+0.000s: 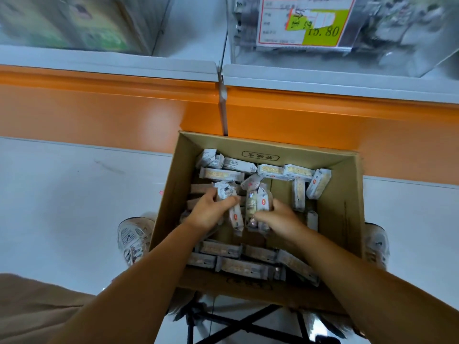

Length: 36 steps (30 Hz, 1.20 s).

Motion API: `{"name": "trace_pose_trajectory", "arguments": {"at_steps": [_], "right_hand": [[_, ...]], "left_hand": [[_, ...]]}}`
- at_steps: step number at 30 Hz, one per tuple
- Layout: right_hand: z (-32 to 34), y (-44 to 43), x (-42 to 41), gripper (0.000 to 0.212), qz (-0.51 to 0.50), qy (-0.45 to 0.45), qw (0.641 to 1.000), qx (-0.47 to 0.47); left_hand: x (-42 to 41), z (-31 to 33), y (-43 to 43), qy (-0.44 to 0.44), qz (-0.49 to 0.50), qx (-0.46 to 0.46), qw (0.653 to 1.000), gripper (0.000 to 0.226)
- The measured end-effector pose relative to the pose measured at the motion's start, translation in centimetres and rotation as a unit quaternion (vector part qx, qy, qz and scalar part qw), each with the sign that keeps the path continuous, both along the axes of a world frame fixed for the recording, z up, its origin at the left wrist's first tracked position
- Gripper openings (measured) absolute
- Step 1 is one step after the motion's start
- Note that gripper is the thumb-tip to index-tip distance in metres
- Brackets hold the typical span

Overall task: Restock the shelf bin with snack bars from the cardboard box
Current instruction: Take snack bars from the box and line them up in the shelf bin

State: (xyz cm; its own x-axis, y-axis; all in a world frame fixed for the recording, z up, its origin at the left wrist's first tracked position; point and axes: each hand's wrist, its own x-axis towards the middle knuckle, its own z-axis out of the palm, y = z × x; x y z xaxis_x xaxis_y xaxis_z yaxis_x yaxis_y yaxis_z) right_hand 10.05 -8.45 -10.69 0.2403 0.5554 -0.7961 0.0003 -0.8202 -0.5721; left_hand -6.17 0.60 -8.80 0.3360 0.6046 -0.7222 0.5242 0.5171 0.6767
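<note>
An open cardboard box [342, 219] stands below me with several white-wrapped snack bars [298, 172] scattered on its bottom. Both my hands are inside it. My left hand [208, 212] grips a bunch of bars [227, 191], fingers curled round them. My right hand [280, 219] grips another bunch of bars [258, 202] held upright right beside the left bunch. The clear shelf bin [407, 63] with a price tag [305, 23] sits at the top right, blurred.
A white shelf edge with an orange band [99, 105] runs across above the box. A green carton [74, 23] stands on the shelf at top left. My shoes [133, 237] flank the box on the pale floor, and a black folding frame [238, 324] sits under it.
</note>
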Motion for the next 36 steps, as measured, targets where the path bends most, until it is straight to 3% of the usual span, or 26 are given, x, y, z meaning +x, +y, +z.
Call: {"name": "trace_pose_trajectory", "arguments": {"at_steps": [4,5,7,9,12,19,22,25,31,36], "right_hand": [[4.1,-0.5,-0.7,0.038,0.006,0.035,0.997,0.074],[4.9,-0.9,-0.8,0.041,0.002,0.044,0.995,0.086],[6.4,-1.7,-0.6,0.049,-0.017,0.055,0.993,0.106],[7.9,-2.0,-0.1,0.058,-0.04,0.069,0.989,0.127],[10.8,-1.6,0.8,0.053,-0.061,0.095,0.977,0.181],[19.4,-0.5,3.1,0.048,-0.082,0.078,0.954,0.279],[22.5,-0.1,3.9,0.029,-0.066,0.094,0.944,0.308],[25.6,-0.1,4.8,0.03,-0.049,0.099,0.938,0.329],[30.5,0.2,5.9,0.035,-0.003,0.05,0.93,0.364],[33.2,1.6,5.7,0.029,0.0,-0.006,0.913,0.409]], "left_hand": [[0.9,1.5,-0.6,-0.055,0.031,-0.048,0.997,0.081],[1.2,1.9,-0.6,-0.077,0.027,-0.063,0.995,0.081],[1.7,3.6,-0.7,-0.125,0.003,-0.082,0.989,0.058],[2.2,5.4,-0.7,-0.147,-0.014,-0.085,0.985,0.05],[2.8,8.3,-0.2,-0.175,-0.022,-0.051,0.983,0.038],[3.2,16.8,2.5,-0.224,-0.006,0.069,0.972,0.067],[3.2,20.7,3.3,-0.233,-0.024,0.123,0.964,0.048],[2.8,24.5,3.8,-0.223,-0.044,0.156,0.961,0.04],[2.7,29.9,4.6,-0.213,-0.076,0.226,0.948,0.054],[3.4,31.8,5.5,-0.221,-0.043,0.258,0.94,0.034]]}}
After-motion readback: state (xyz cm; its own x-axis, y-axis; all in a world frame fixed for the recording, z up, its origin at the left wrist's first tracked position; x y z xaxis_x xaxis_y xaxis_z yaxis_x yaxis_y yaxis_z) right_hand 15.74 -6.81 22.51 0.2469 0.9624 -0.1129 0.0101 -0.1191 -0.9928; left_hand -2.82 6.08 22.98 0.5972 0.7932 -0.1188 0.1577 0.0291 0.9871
